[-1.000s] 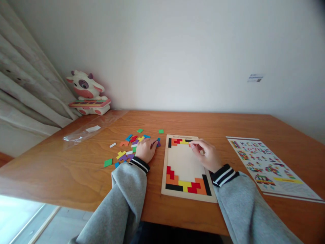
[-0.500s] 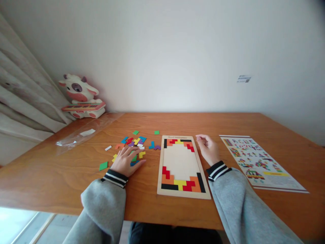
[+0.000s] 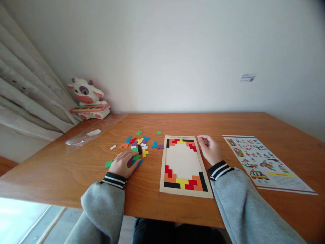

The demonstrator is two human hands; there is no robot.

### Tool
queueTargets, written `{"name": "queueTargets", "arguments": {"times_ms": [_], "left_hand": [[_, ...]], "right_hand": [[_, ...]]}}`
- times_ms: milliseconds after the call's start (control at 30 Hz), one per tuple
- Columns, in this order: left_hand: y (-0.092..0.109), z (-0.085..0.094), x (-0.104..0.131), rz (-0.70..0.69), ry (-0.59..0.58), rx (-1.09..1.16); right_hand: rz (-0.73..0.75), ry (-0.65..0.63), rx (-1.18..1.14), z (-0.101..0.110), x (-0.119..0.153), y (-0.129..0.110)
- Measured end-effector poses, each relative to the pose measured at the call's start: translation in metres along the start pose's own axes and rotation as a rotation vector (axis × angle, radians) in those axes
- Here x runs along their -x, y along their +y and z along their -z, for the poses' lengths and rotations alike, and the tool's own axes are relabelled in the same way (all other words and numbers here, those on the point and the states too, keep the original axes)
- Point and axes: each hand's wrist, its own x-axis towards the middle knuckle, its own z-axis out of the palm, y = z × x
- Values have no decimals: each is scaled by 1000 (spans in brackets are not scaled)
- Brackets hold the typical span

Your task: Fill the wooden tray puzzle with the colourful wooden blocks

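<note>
My left hand (image 3: 123, 164) rests low over the loose puzzle pieces, thumb and index finger apart, fingertips on or just beside a green piece (image 3: 136, 157). A blue piece (image 3: 138, 162) lies by the thumb. Beyond the fingers are a black piece (image 3: 139, 149) and a yellow piece (image 3: 145, 153). The wooden puzzle board (image 3: 181, 162) has black, orange, red and yellow pieces set along its top and bottom ends, its middle bare. At the board's upper right edge my right hand (image 3: 210, 149) lies with curled fingers and nothing visible in them.
A printed pattern sheet (image 3: 264, 162) lies right of my right arm. A clear plastic bag (image 3: 83, 137) and a cow toy keyboard (image 3: 90, 108) sit at the back left. Two green squares, one being this green square (image 3: 159, 132), lie behind the pile.
My left hand has drawn its fingers back and in, uncovering a black piece and green pieces. My right hand keeps its place by the board. The view has shifted slightly.
</note>
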Motion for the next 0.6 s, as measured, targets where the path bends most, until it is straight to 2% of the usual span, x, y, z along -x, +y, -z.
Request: {"name": "queueTargets", "arguments": {"times_ms": [333,467,600], "left_hand": [[-2,-1,5,-71,-28,144],[5,1,3,-52,-42,177],[15,5,1,-97,-30,189]], "right_hand": [[-19,-44,-30,-2,-1,6],[-21,-49,-33,-2,0,6],[-34,-63,-54,-2,0,3]]}}
